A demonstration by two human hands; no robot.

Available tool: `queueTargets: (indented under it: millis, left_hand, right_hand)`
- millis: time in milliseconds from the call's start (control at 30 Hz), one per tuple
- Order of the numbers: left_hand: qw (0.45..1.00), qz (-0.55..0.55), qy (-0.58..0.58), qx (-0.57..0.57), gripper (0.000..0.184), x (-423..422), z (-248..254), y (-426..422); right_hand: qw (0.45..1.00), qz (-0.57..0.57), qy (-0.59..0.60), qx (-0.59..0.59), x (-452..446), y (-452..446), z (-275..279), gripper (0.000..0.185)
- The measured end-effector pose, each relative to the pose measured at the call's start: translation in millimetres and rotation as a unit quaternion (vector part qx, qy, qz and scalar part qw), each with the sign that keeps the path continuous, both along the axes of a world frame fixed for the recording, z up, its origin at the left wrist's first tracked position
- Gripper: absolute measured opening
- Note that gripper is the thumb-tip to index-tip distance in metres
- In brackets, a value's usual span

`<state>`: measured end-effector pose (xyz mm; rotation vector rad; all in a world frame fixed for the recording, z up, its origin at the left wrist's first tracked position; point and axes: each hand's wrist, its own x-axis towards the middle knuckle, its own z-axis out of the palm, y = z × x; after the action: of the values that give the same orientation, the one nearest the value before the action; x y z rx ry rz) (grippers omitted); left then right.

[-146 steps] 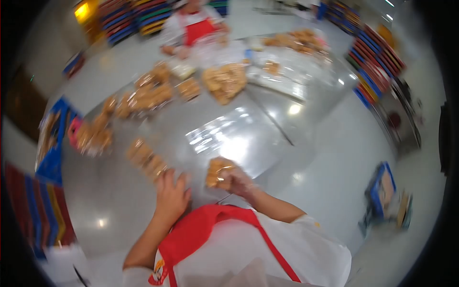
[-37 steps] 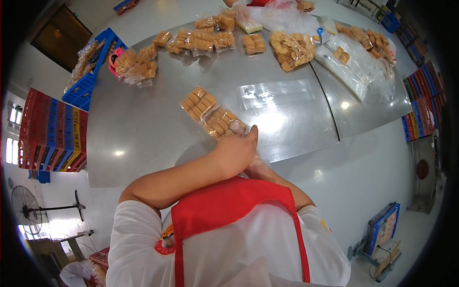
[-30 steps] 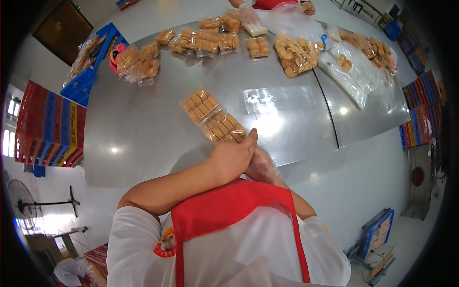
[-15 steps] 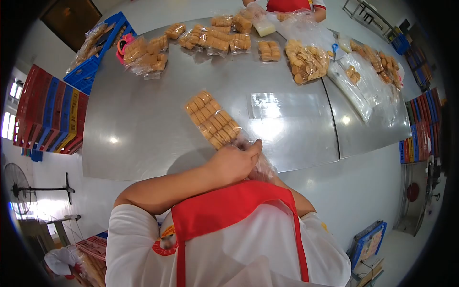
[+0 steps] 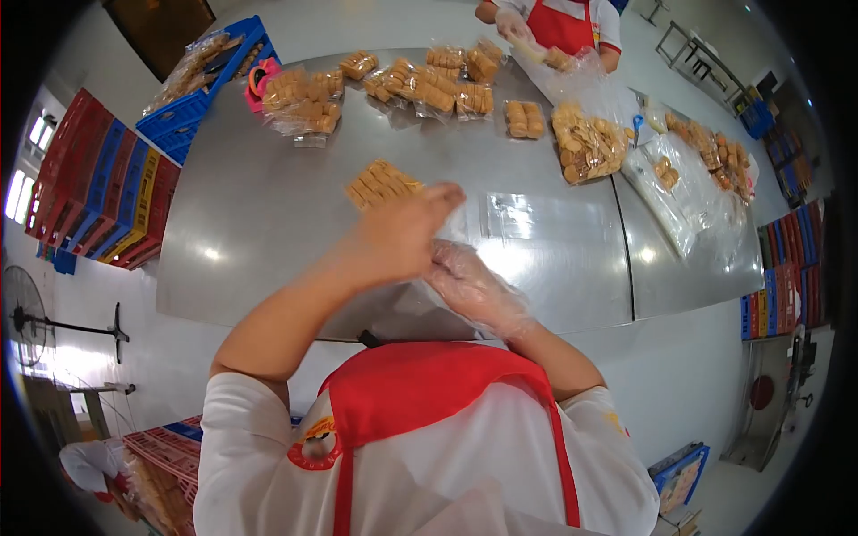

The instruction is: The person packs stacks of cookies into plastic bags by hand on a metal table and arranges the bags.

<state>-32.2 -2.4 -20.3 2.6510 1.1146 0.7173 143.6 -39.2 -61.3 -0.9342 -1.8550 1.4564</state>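
Observation:
A clear pack of brown biscuits (image 5: 380,183) lies on the steel table (image 5: 268,250), its lower right part hidden behind my left hand. My bare left hand (image 5: 407,234) reaches over the pack's near end, blurred, with its fingers pointing right; what it holds, if anything, is hidden. Just below and to its right is my right hand (image 5: 469,284) in a clear plastic glove, fingers curled at the edge of my left hand; any item in them is too hidden to name. Flat clear bags (image 5: 536,217) rest to the right.
Packed biscuits (image 5: 429,87) line the far side, beside a large bag of loose biscuits (image 5: 585,147). Plastic sheets (image 5: 666,201) and blue scissors (image 5: 637,123) lie right. A co-worker (image 5: 563,29) stands opposite. Blue crate (image 5: 188,112) at far left, stacked crates (image 5: 103,192) at left.
Both hands have moved up over the table from near the apron, and my left hand now covers the near part of the biscuit pack. The view has shifted, showing more of the co-worker.

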Motion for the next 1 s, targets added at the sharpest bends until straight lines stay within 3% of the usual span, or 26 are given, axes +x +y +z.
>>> queueTargets:
  millis: [33, 133, 200, 233, 333, 367, 433, 467, 567, 600, 633, 667, 700, 767, 800, 900, 1000]
  left_hand:
    - [0.998, 0.000, -0.032, 0.058, 0.064, -11, 0, 12]
    - [0.997, 0.027, -0.030, 0.066, 0.068, -37, 41, 42]
    - [0.982, 0.051, -0.083, -0.159, 0.062, -49, 80, 56]
    - [0.955, 0.059, -0.108, -0.269, 0.058, -53, 92, 58]
    - [0.851, 0.094, -0.324, -0.403, 0.063, -77, 82, 69]
    - [0.823, 0.056, -0.437, -0.359, 0.055, -81, 71, 66]
    - [0.772, 0.045, -0.564, -0.291, 0.058, -84, 55, 53]
    - [0.737, 0.040, -0.623, -0.257, 0.062, -83, 44, 44]
    - [0.824, 0.023, -0.524, -0.216, 0.107, -69, -17, 0]
    - [0.857, 0.023, -0.468, -0.213, 0.119, -58, -36, -18]
    - [0.880, 0.019, -0.424, -0.214, 0.121, -49, -56, -30]
    - [0.900, 0.016, -0.379, -0.217, 0.125, -42, -75, -38]
    - [0.877, 0.040, -0.400, -0.265, 0.124, -36, -87, -43]
    - [0.834, 0.065, -0.430, -0.339, 0.122, -30, -102, -49]
    - [0.817, 0.068, -0.440, -0.367, 0.122, -30, -107, -50]
    - [0.790, 0.035, -0.465, -0.398, 0.120, -31, -116, -50]
    - [0.773, 0.042, -0.491, -0.399, 0.117, -28, -124, -53]
  right_hand:
    - [0.991, -0.017, -0.042, 0.122, 0, 4, 14, 0.024]
    - [0.897, -0.040, -0.145, 0.415, 0, 18, 49, 0.014]
    - [0.824, -0.021, -0.208, 0.527, -1, 36, 81, 0.009]
    - [0.821, -0.011, -0.212, 0.531, -5, 46, 96, 0.009]
    - [0.797, -0.010, -0.204, 0.568, -18, 61, 124, 0.014]
    - [0.779, -0.029, -0.185, 0.599, -19, 63, 127, 0.017]
    - [0.778, -0.043, -0.131, 0.613, -16, 63, 131, 0.021]
    - [0.795, -0.038, -0.097, 0.598, -12, 60, 133, 0.022]
    - [0.882, -0.023, -0.080, 0.464, -9, 50, 147, 0.024]
    - [0.877, -0.017, -0.112, 0.468, -14, 49, 144, 0.024]
    - [0.870, -0.011, -0.143, 0.472, -18, 48, 141, 0.023]
    - [0.819, -0.004, -0.198, 0.538, -23, 48, 125, 0.023]
    - [0.762, 0.004, -0.250, 0.598, -28, 47, 113, 0.023]
    - [0.905, 0.043, -0.225, 0.358, -39, 47, 107, 0.029]
    - [0.949, 0.062, -0.208, 0.228, -43, 48, 106, 0.032]
    - [0.892, 0.143, -0.411, 0.123, -43, 38, 168, 0.039]
    - [0.892, 0.214, -0.354, 0.183, -30, 27, 161, 0.035]
